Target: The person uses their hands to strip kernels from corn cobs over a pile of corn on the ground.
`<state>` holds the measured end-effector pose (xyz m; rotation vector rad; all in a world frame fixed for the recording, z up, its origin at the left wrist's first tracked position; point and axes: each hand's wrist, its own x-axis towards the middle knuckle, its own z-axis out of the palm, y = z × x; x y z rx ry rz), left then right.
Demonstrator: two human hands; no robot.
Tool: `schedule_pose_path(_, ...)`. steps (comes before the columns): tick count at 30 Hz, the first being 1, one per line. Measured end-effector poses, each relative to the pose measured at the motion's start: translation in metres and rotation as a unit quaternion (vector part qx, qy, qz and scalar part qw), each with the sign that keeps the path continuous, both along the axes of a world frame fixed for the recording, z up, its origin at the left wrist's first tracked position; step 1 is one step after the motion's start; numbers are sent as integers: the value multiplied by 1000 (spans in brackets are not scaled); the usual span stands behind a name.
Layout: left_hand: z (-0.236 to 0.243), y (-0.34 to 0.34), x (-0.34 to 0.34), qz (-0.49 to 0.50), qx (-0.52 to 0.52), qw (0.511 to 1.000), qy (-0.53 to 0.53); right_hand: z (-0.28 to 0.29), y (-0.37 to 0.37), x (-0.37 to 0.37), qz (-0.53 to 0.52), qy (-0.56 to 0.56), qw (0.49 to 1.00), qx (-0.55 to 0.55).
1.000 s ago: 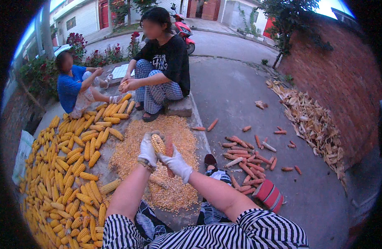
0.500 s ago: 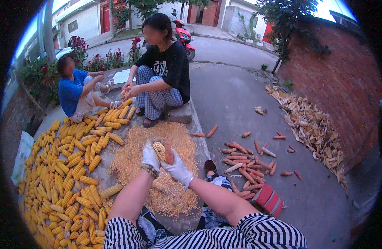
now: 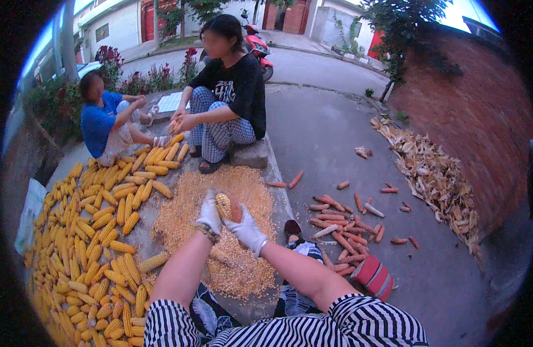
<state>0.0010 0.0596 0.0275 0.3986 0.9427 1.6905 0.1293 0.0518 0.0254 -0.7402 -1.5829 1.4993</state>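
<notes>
Over a spread of loose corn kernels, my two gloved hands meet in front of me. My left hand, in a white glove, is closed round a partly shelled ear of corn. Pressed against its right side is a bare reddish corncob, gripped by my right hand, also gloved in white. The fingers are partly hidden behind the two pieces, and the left glove is a little blurred. Many yellow ears of corn lie heaped to my left, and one single ear rests beside the kernels.
Stripped cobs are scattered to the right, near a red and grey block-shaped thing. Dry husks line the brick wall. A person in a black shirt sits ahead, hands on corn; another in blue sits farther left.
Both my hands have moved slightly up and left while the ear and cob stay pressed together. The ear has turned a little in the left hand.
</notes>
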Motion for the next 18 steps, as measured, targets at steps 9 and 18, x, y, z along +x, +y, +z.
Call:
schedule_pose_path(9, 16, 5, 6, 20, -2, 997, -78, -21, 10, 4, -17, 11, 997, 80)
schedule_pose_path(18, -13, 4, -27, 45, -67, 993, 90, 16, -3, 1, 34, 40, 990, -128)
